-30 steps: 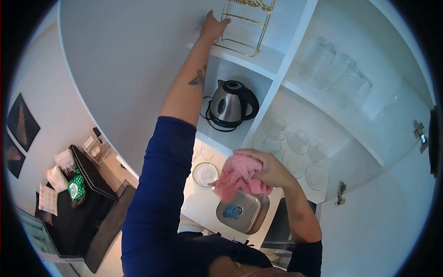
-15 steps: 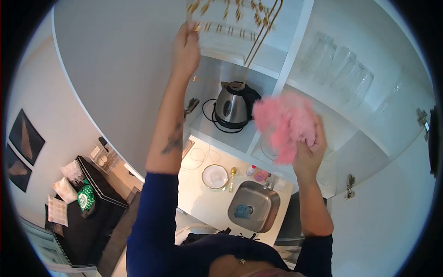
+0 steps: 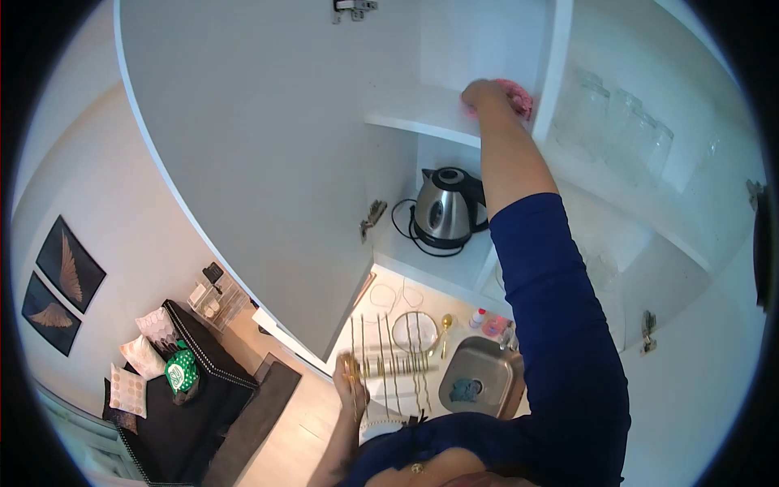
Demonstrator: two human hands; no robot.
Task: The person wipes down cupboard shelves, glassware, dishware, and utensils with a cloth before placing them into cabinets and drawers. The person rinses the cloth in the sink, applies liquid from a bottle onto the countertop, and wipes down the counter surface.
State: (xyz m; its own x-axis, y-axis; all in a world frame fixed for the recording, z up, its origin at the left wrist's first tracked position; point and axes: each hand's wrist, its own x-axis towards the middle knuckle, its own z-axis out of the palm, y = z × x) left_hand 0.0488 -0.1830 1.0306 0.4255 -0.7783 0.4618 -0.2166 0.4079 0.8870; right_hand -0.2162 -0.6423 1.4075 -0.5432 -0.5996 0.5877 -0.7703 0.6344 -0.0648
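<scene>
My right hand [image 3: 484, 92] is pressing a pink cloth [image 3: 519, 99] onto the upper cabinet shelf [image 3: 422, 111], close to the upright divider. Its fingers are closed on the cloth and partly hidden behind the wrist. Low over the counter, my left hand [image 3: 350, 385] grips a rack of thin gold rods [image 3: 396, 367] by its side. The rack's exact kind is unclear. Below the upper shelf stands a silver and black electric kettle [image 3: 446, 209] with its cord looped beside it.
Several clear glasses [image 3: 621, 122] stand on the right shelf. An open cabinet door [image 3: 243, 146] hangs at left, with a hinge [image 3: 373, 219] near the kettle. Below are a steel sink [image 3: 487, 369] holding a blue cloth [image 3: 464, 390], a plate [image 3: 414, 331] and a gold spoon [image 3: 446, 323].
My left hand has brought the gold-rod rack down from the upper shelf to counter height. My right hand has carried the pink cloth up and left onto that shelf.
</scene>
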